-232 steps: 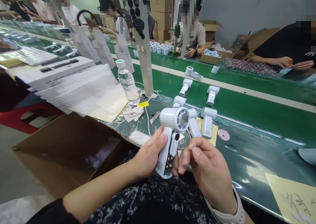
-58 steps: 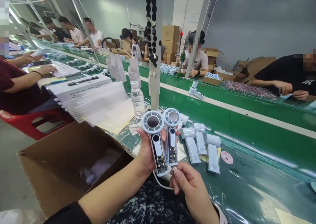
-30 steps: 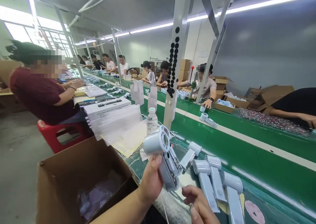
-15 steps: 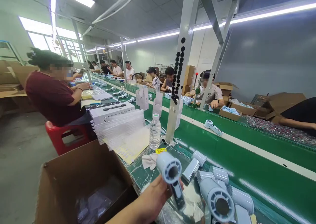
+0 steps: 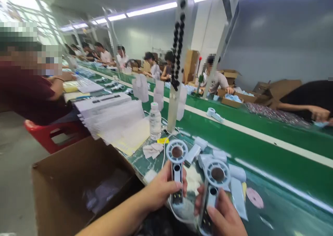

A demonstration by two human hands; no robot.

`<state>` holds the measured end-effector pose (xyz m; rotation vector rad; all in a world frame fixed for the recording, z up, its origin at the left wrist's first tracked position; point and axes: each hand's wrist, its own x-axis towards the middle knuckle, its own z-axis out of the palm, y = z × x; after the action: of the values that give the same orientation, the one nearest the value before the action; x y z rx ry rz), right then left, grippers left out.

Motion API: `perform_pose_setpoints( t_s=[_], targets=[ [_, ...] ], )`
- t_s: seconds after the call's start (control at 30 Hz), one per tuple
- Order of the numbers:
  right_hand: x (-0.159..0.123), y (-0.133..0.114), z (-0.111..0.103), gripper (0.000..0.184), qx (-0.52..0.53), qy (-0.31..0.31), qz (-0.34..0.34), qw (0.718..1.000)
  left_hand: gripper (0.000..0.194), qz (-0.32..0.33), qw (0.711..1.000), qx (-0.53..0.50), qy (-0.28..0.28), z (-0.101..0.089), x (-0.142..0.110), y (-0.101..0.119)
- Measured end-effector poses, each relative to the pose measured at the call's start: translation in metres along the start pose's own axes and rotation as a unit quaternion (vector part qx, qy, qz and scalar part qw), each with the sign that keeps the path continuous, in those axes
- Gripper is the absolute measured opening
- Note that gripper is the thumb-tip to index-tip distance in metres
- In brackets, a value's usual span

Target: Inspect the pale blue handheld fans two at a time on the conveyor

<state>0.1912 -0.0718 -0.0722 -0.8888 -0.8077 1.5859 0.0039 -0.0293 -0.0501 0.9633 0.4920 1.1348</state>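
Observation:
My left hand [image 5: 162, 187] is closed round the handle of a light-blue handheld fan [image 5: 177, 176], thumb across the front. Its round ringed head points up, and a dark slot with small parts runs down the handle. In my right hand [image 5: 223, 211] is a second light-blue fan [image 5: 213, 183] of the same shape, gripped by its handle and slightly tilted. Both fans face me side by side, apart from each other. Behind them several more light-blue fans [image 5: 237, 173] lie in a pile on the green bench.
A water bottle [image 5: 155, 121] stands by a metal post [image 5: 173, 111]. Left of it lie clear plastic sleeves [image 5: 117, 116]; below is an open cardboard box [image 5: 59, 184]. One fan [image 5: 214, 114] rests on the green conveyor [image 5: 260, 142]. A co-worker [image 5: 28, 87] sits at left.
My right hand has come into view holding a fan from the pile area. The fan in my left hand has turned its slotted side toward me. The camera view has shifted.

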Motion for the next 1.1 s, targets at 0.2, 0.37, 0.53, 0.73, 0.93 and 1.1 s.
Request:
perform_pose_setpoints(
  t_s=[0.2, 0.37, 0.53, 0.73, 0.93, 1.1],
  targets=[
    [-0.005, -0.016, 0.018, 0.035, 0.061, -0.024, -0.010, 0.998, 0.042, -0.053, 0.997, 0.024, -0.051, 0.007, 0.003, 0.009],
    [-0.008, -0.012, 0.014, 0.036, 0.101, -0.033, 0.001, 0.994, 0.033, -0.072, 0.995, 0.003, -0.073, 0.013, 0.004, 0.006],
    [-0.008, -0.017, 0.012, 0.030, 0.089, -0.041, -0.003, 0.995, 0.041, -0.069, 0.996, -0.023, -0.053, 0.016, 0.006, 0.004],
    [-0.007, -0.020, 0.010, 0.035, 0.071, -0.013, 0.004, 0.997, 0.039, -0.082, 0.996, -0.026, -0.036, 0.017, 0.009, 0.001],
    [-0.009, -0.012, 0.005, 0.028, 0.042, 0.013, 0.031, 0.999, 0.035, -0.080, 0.995, -0.057, 0.029, 0.016, 0.009, -0.003],
    [-0.012, -0.017, 0.006, 0.029, 0.014, -0.040, -0.002, 0.999, 0.033, -0.075, 0.994, 0.017, -0.074, 0.011, 0.003, -0.001]
  ],
)
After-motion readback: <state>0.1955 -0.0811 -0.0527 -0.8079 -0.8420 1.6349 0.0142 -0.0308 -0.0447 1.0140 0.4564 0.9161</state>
